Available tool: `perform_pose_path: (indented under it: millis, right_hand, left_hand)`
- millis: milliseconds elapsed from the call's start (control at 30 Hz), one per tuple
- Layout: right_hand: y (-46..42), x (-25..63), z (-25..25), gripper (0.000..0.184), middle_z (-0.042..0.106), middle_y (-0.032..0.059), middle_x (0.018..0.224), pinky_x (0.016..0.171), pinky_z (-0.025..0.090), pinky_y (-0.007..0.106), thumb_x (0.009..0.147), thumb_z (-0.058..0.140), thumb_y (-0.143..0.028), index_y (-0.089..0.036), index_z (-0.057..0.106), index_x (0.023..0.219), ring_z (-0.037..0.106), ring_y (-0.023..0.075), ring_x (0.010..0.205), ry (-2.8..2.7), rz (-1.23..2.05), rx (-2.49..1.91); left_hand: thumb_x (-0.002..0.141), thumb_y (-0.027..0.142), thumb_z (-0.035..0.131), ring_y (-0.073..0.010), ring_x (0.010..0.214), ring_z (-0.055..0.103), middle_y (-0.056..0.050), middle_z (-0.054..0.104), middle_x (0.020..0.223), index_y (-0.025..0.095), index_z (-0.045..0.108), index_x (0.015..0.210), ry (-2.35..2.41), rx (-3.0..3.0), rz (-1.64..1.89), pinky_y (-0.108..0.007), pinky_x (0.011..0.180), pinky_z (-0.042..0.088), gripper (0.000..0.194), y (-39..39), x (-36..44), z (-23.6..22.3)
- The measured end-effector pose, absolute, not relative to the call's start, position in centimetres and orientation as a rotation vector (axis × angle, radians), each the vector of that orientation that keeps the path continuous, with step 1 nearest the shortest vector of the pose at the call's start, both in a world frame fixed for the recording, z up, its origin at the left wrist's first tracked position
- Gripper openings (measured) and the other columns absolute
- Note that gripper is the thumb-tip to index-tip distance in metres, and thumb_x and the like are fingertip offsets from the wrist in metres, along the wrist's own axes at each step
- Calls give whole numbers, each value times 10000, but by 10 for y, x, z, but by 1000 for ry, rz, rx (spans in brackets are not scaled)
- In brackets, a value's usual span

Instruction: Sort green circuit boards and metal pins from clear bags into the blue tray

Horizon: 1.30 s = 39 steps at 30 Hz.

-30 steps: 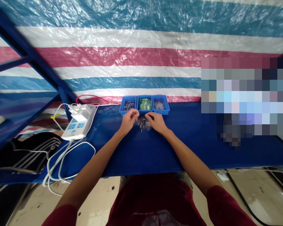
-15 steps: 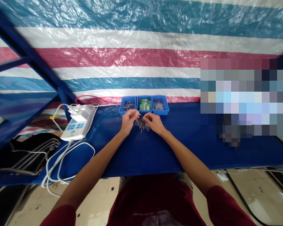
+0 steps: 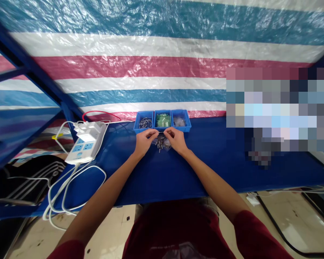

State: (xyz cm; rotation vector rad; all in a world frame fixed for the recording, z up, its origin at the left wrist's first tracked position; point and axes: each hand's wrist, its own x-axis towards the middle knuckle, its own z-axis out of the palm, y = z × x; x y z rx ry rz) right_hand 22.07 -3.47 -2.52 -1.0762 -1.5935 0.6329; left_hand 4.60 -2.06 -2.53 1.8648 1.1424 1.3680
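Note:
Between my two hands a thin, pale, rod-like piece (image 3: 161,132) is stretched level, too small to name its kind. My left hand (image 3: 145,140) pinches its left end and my right hand (image 3: 176,139) pinches the other end. Below the fingers, small metal pins (image 3: 160,144) lie in a loose pile on a clear plastic bag (image 3: 166,144). Just behind the hands stand three blue bins: the left bin (image 3: 135,126) has dark metal pins, the middle bin (image 3: 154,126) green and whitish small pieces, the right bin (image 3: 189,126) clear plastic pieces or bags.
A white power strip (image 3: 79,157) with plugged-in chargers (image 3: 89,131) sits at the left of the blue table (image 3: 162,180), its white cables (image 3: 67,190) looping over the front edge. A striped plastic sheet (image 3: 151,64) hangs behind. The right side is pixelated.
My hands have drawn level, and the small piece, tilted before, now lies straight across between my fingertips. The whole view has shifted slightly.

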Motion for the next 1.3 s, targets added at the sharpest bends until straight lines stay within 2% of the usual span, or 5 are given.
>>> perform_pose_path:
  millis: [433,633,900,1100,1300]
  right_hand:
    - [-36,221,-27,228,675,31,763,649,428,262,916,518,-327,-187,664,811,577,151,649,-1729,488,-1068]
    - [-36,221,-28,271,679,38,754,647,419,264,930,505,-350,-186,673,796,578,154,650,-1761,457,-1082]
    - [-36,219,-29,302,655,10,662,623,393,248,940,506,-387,-190,690,806,557,140,600,-1790,506,-1132]
    - [-37,218,-30,284,674,13,694,612,378,243,937,511,-367,-183,701,834,575,139,615,-1799,502,-1144]
    - [-38,220,-25,297,689,35,745,654,428,267,944,470,-363,-183,702,895,593,162,638,-1678,425,-1199]
  left_hand:
    - [958,396,450,-122,578,543,5,568,598,176,553,641,1266,2155,1278,-239,615,428,399,-28,46,-14]
    - [887,390,587,-155,713,657,-24,711,771,175,670,795,1176,1988,1374,-262,736,519,248,-27,47,-18]
    - [829,407,675,-221,914,713,-88,751,954,161,703,890,1023,1690,1450,-352,888,556,256,-32,55,-19]
    - [797,382,707,-218,840,722,-84,749,868,151,677,840,959,1541,1507,-335,779,582,237,-30,56,-17]
    - [819,391,678,-157,715,672,-52,724,828,164,714,881,1069,1732,1473,-289,729,548,238,-24,50,-18]
